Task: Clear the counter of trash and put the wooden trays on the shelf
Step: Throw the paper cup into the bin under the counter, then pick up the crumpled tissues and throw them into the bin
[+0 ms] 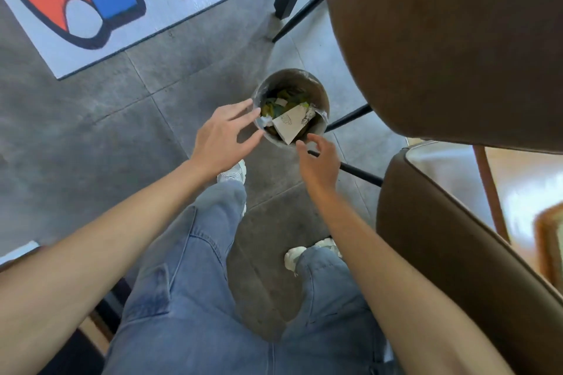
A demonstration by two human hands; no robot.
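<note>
A round grey trash bin point(316, 87) stands on the floor below me, lined with a plastic bag. Inside lie a white card point(289, 125), a crumpled white scrap point(267, 122) and green and yellow litter. My left hand point(224, 138) hovers over the bin's left rim with fingers spread and nothing in it. Over the near rim, my right hand point(320, 164) has loosely curled, parted fingers and holds nothing. The counter and wooden trays are out of sight, apart from a blurred wooden edge point(548, 240) at far right.
Two brown padded chairs point(441, 39) point(457, 237) with black legs crowd the right side, close to the bin. A colourful rug point(91, 3) lies on the grey tiled floor at upper left. My legs in jeans and white shoes point(234, 173) stand just short of the bin.
</note>
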